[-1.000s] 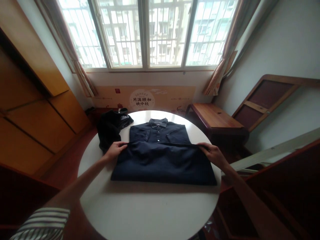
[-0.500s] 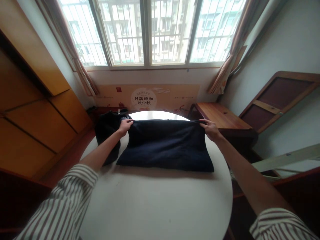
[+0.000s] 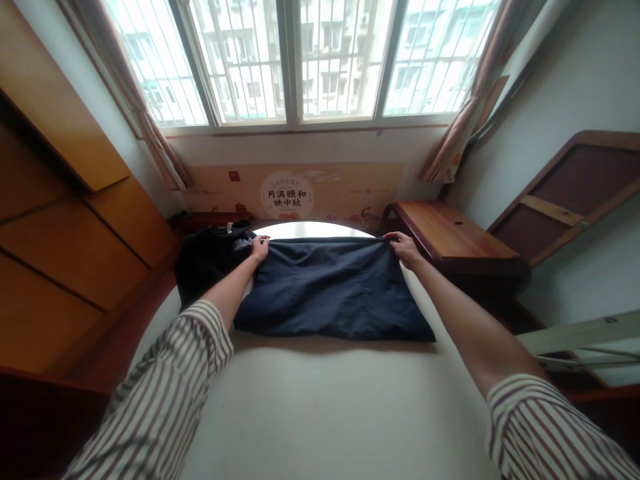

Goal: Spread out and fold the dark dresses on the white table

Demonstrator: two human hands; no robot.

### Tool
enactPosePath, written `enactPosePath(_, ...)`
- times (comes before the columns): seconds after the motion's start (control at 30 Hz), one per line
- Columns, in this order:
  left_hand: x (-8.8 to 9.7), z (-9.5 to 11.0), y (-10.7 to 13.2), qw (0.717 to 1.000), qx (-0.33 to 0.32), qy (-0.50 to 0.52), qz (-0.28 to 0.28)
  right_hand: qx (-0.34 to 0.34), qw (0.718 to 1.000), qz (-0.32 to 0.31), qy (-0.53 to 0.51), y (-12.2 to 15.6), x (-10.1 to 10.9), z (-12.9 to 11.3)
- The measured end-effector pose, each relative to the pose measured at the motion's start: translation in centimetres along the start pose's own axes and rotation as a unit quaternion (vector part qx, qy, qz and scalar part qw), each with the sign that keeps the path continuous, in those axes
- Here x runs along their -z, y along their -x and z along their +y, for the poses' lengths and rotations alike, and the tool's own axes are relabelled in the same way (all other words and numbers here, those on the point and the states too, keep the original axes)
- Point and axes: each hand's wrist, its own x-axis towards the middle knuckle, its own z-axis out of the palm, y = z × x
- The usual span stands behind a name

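A dark navy shirt lies folded in half on the round white table, its collar and buttons hidden under the folded-over lower half. My left hand pinches the far left corner of the fold. At the far right corner my right hand is closed on the fabric edge. Both arms in striped sleeves reach across the table.
A heap of black clothing lies at the table's left edge, touching the shirt. Behind the table stand a wooden bench at the right, a printed board under the window, and wooden cabinets at the left.
Both hands carried the shirt's lower edge up and away from me, over the collar, and laid it flat at the far side. The shirt's front is covered now.
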Motion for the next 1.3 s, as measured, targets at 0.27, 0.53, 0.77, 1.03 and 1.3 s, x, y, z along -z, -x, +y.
enactPosePath(0.27,1.9,2.8,6.1,0.980,-0.124,-0.126,-0.094,0.137,0.973,0.008,0.187,4.1,0.1,-1.5)
enactPosePath(0.53,14.3,-0.1,21.3,0.767,-0.489,-0.296,-0.291,0.370,0.803,-0.274,0.379,21.3,5.8,-2.3)
enactPosePath(0.77,14.5,-2.5,22.3,0.746,-0.482,-0.389,-0.246,0.385,0.784,-0.169,0.457,21.4,5.6,-1.6)
enactPosePath(1.03,20.3,-3.0,31.6,0.710,-0.558,-0.380,-0.202,0.431,0.772,-0.182,0.430,29.0,9.2,-2.5)
enactPosePath(1.3,13.3,4.7,30.5,0.829,-0.427,-0.251,-0.260,0.334,0.841,-0.226,0.362,26.7,0.0,-9.4)
